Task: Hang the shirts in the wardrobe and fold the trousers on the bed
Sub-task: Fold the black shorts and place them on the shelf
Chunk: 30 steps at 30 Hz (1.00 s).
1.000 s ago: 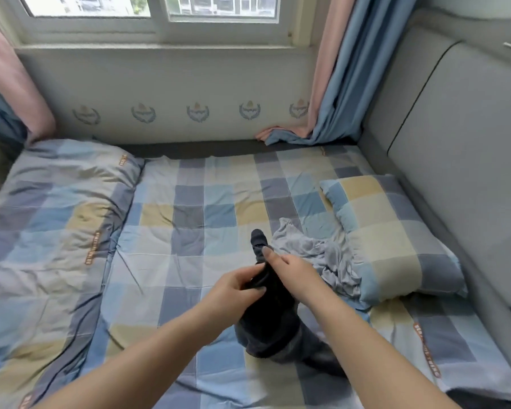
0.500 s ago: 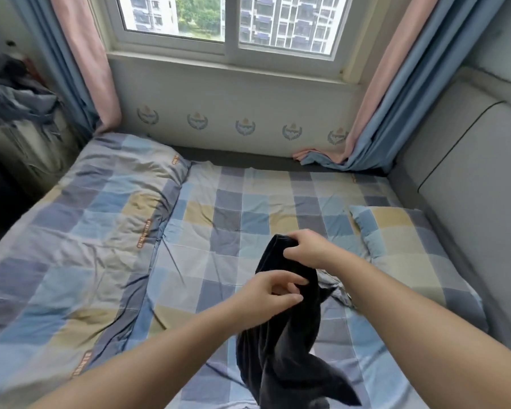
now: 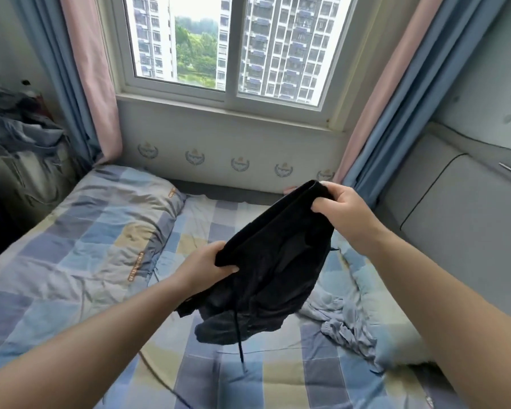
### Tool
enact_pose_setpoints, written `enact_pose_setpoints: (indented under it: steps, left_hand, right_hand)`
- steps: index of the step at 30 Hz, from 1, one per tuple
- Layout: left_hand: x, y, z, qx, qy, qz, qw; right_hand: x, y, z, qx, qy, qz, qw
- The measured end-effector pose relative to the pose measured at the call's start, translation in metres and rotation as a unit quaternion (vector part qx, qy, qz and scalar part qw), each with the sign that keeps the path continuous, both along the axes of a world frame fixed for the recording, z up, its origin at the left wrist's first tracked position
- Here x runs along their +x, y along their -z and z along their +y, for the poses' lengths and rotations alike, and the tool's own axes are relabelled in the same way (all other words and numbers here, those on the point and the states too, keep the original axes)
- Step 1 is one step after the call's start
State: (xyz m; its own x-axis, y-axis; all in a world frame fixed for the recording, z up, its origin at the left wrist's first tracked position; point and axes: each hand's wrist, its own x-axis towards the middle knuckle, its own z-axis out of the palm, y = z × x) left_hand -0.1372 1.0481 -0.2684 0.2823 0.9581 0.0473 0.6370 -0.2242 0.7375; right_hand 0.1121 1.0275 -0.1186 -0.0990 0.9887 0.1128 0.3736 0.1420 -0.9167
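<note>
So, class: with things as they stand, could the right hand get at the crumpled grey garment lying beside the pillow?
Probably not yet. The right hand grips the black trousers, as does the left hand. The grey garment lies uncovered below on the bed, so freeing that grip should open the way.

The black trousers hide part of the checked pillow

Person's body, as we see it from the head view: two forearms entering from the lower edge, both bare from the frame's edge to the wrist, no sleeve cloth showing on either. We note a left hand and a right hand, both ungloved. We find short, unpainted fingernails where fingertips show.
</note>
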Motion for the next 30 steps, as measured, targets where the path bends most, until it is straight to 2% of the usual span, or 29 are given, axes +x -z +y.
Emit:
enact_pose_setpoints:
  steps: [3, 7, 12, 16, 19, 21, 23, 27, 30]
  left_hand:
    - [-0.017, -0.005, 0.015, 0.026, -0.048, 0.045, 0.997]
    - [-0.043, -0.02, 0.028, 0.028, -0.076, 0.068, 0.994]
    - [-0.067, -0.042, 0.032, 0.137, -0.067, 0.135, 0.979]
    - [-0.079, -0.057, 0.026, 0.329, 0.026, 0.135, 0.934]
    - [-0.081, -0.071, 0.026, 0.367, 0.109, 0.197, 0.903]
    - [-0.081, -0.074, 0.025, 0.347, 0.133, 0.255, 0.893]
    - [-0.081, -0.07, 0.025, 0.284, 0.135, 0.288, 0.905]
    - [-0.08, -0.052, 0.014, 0.153, 0.098, 0.221, 0.958]
    - [-0.079, -0.036, -0.001, 0.124, 0.064, 0.232, 0.963]
  right_hand:
    - [0.006, -0.017, 0.002, 0.032, 0.048, 0.052, 0.997]
    - [0.015, -0.031, 0.003, 0.079, 0.105, 0.07, 0.989]
    - [0.026, -0.036, 0.008, 0.092, 0.143, 0.074, 0.983]
    - [0.036, -0.033, 0.01, 0.096, 0.199, 0.08, 0.972]
    - [0.045, -0.028, 0.009, 0.095, 0.226, 0.073, 0.967]
    - [0.048, -0.025, 0.007, 0.099, 0.234, 0.075, 0.964]
    - [0.048, -0.02, 0.004, 0.105, 0.231, 0.066, 0.965]
    - [0.04, -0.013, -0.001, 0.124, 0.216, 0.062, 0.966]
    - [0.034, -0.008, -0.005, 0.13, 0.209, 0.061, 0.967]
